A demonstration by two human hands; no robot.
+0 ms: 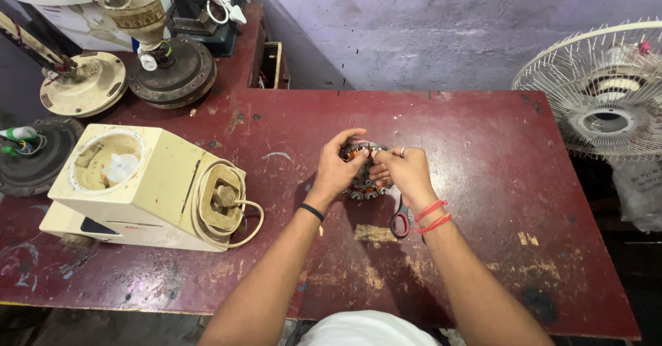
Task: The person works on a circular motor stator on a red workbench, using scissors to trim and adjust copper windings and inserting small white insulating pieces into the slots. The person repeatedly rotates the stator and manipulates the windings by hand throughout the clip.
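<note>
A round motor stator [363, 188] with copper windings lies on the dark red table [476, 160], near its middle. My left hand [336, 170] grips its left side, fingers curled over the top edge. My right hand [405, 171], with a ring and red threads at the wrist, pinches the winding at the stator's top right. Both hands cover most of the stator. Red-handled scissors [399, 221] lie just below my right wrist, partly hidden by it.
A cream mixer base [148, 191] lies on its side at the left, cord wound under it. Ceiling fan motors [169, 70] stand at the back left. A white table fan grille [607, 91] stands off the right edge. A purple wall is behind.
</note>
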